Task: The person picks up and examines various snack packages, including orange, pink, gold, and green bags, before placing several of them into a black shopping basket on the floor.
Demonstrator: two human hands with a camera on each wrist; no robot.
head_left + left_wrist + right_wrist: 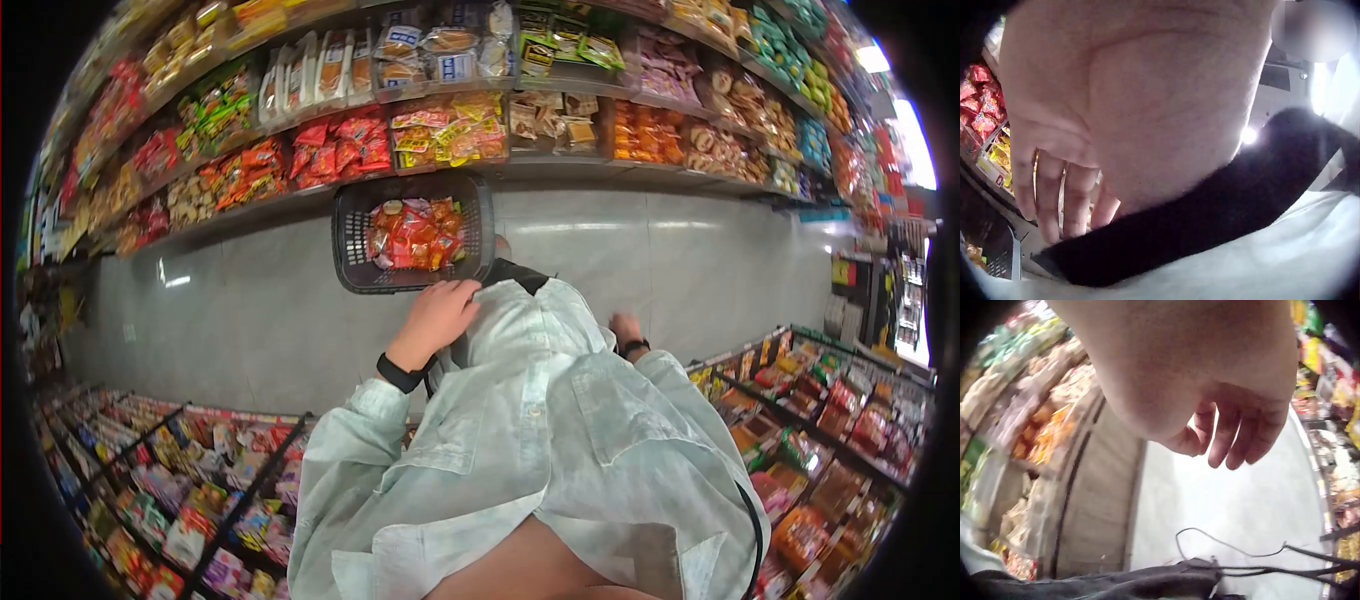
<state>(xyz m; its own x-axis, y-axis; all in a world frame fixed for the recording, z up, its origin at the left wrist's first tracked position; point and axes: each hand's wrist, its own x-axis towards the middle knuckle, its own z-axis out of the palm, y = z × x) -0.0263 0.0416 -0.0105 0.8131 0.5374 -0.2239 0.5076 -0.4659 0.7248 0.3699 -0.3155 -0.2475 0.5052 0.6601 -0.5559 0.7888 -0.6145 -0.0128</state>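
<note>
My left hand [440, 318] hangs beside the near right corner of a black shopping basket [480, 225]. Its fingers [1077, 194] are loosely extended in the left wrist view, and nothing shows in the palm. Red and orange wrapped snack packets [415, 235] lie in the basket, which sits against the lower shelf. The right hand [626, 328] hangs at my right side, partly hidden by the sleeve. In the right wrist view its fingers [1235, 434] are loosely curled above the floor and hold nothing.
Tiered shelves of bagged snacks run along the front, with bins of red packets [345, 145], yellow packets [450, 130] and orange packets [648, 135]. Grey floor tiles [720, 250] stretch between them and the snack racks [215, 500] behind me. A thin dark cord [1235, 547] dangles near my right side.
</note>
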